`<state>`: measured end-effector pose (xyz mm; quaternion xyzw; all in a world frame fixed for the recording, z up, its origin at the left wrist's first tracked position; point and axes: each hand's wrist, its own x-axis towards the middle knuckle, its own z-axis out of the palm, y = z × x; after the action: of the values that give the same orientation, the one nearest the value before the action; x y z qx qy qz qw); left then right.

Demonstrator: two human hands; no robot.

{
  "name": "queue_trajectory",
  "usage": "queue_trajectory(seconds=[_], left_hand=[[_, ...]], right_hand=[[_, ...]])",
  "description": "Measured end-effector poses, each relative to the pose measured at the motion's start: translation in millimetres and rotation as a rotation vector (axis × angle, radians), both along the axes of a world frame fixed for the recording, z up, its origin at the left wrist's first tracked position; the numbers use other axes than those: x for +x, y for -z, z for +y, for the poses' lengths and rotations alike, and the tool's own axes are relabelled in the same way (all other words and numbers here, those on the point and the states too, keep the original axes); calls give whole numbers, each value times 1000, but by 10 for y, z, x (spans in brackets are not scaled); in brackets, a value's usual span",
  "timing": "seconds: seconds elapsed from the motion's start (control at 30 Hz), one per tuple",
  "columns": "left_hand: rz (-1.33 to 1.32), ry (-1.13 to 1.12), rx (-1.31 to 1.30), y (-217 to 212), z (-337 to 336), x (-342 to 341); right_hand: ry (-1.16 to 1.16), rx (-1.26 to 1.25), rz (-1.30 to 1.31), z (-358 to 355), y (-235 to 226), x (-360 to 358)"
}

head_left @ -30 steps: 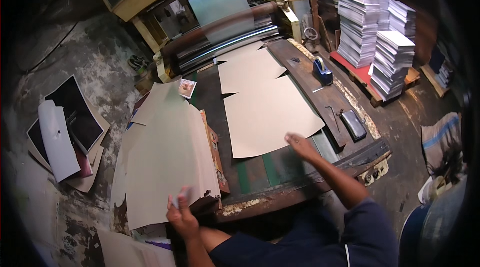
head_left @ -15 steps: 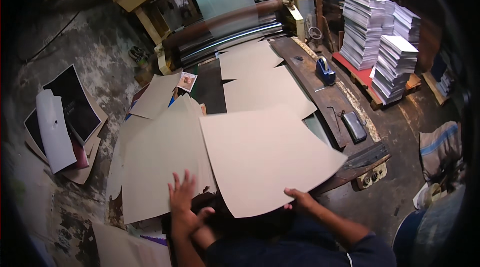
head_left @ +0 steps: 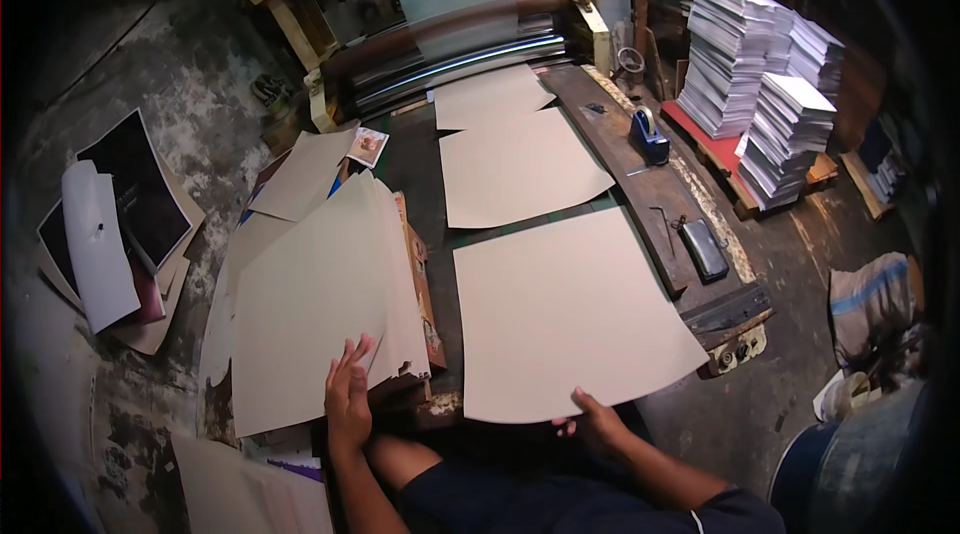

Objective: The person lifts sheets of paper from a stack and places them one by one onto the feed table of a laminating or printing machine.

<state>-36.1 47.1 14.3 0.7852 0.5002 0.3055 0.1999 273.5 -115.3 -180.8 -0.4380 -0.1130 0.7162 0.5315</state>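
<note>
Since half a second ago the large beige sheet (head_left: 570, 319) has been carried from above the lap onto the feed table (head_left: 625, 169) at lower centre, and now lies nearly flat in line with two more sheets (head_left: 520, 164) running up toward the roller machine (head_left: 450, 29) at the top of the frame; the sheet's near edge is pinched by the right hand (head_left: 595, 421), thumb on top and the other fingers hidden beneath the paper; the left hand (head_left: 348, 392) is laid open, fingers spread and holding nothing, on the stack of beige sheets (head_left: 310, 319) at lower left.

The step in hand is judged to be the laying of a fresh sheet into the feed line; the next move would seem to call for the sheet to be squared with the one above it and let go, and a further sheet to be peeled off the stack under the left palm.

The machine's intake is blurred behind a translucent panel; the underside of the right fingers cannot be seen; a tape dispenser (head_left: 648, 134) and a dark flat object (head_left: 704, 249) sit on the table's right rail, the latter hard to identify; the white paper piles (head_left: 760, 84) at upper right fade into shadow.
</note>
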Motion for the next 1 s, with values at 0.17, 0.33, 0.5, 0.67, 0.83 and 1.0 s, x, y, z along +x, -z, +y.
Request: queue_trajectory(seconds=[0.17,0.33,0.5,0.67,0.83,1.0], left_hand=[[-93,-176,-74,166,102,19],[-14,-292,-32,157,67,89],[36,-267,-4,103,-3,189],[82,-276,43,108,-64,187],[110,-271,88,132,-44,267],[121,-255,70,200,-44,283]], right_hand=[[50,12,47,429,80,187],[145,-1,44,731,-2,144],[299,44,65,964,183,126],[474,18,7,1018,-150,-87],[178,440,275,786,-1317,-118],[-263,1427,501,115,-2631,-189]])
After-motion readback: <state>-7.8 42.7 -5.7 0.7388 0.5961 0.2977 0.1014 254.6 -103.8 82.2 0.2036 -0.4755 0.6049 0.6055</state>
